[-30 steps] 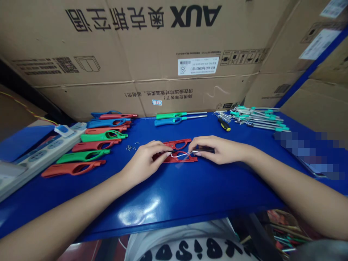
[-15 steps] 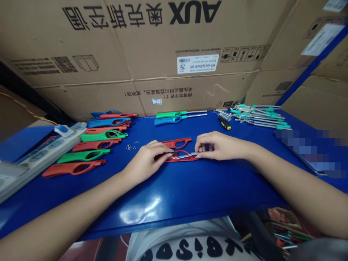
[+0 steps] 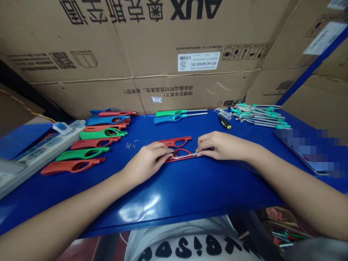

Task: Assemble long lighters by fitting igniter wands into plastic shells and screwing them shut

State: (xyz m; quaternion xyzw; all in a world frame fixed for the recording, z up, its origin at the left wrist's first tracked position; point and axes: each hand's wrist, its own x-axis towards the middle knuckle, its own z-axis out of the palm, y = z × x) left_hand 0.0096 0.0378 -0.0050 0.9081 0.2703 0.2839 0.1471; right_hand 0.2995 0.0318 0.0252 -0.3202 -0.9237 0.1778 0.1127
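Note:
Near the middle of the table, a red lighter shell half (image 3: 186, 157) lies with its inside facing up, a white wire and a silvery metal part along it. My left hand (image 3: 148, 157) is closed over its left end, thumb and fingertips pinched by a small dark part; the palm hides the rest of that end. At the other end, the fingertips of my right hand (image 3: 213, 145) are pressed together on the tip of the shell, beside the metal part. Just behind lies a second red shell half (image 3: 174, 141), touched by neither hand as far as I can see.
Several coloured lighter shells (image 3: 89, 153) lie in a column at left, beside a power strip (image 3: 51, 145). Two lighters with metal tubes (image 3: 175, 118), a screwdriver (image 3: 224, 122) and a pile of metal tubes (image 3: 261, 116) lie along the back, before a large cardboard box (image 3: 152, 65). Small metal bits (image 3: 130, 145) lie left of centre.
My right fingertips have shifted slightly at the shell's right end, and the metal part there shows more plainly. The left hand holds nearly the same place. My view has tilted slightly.

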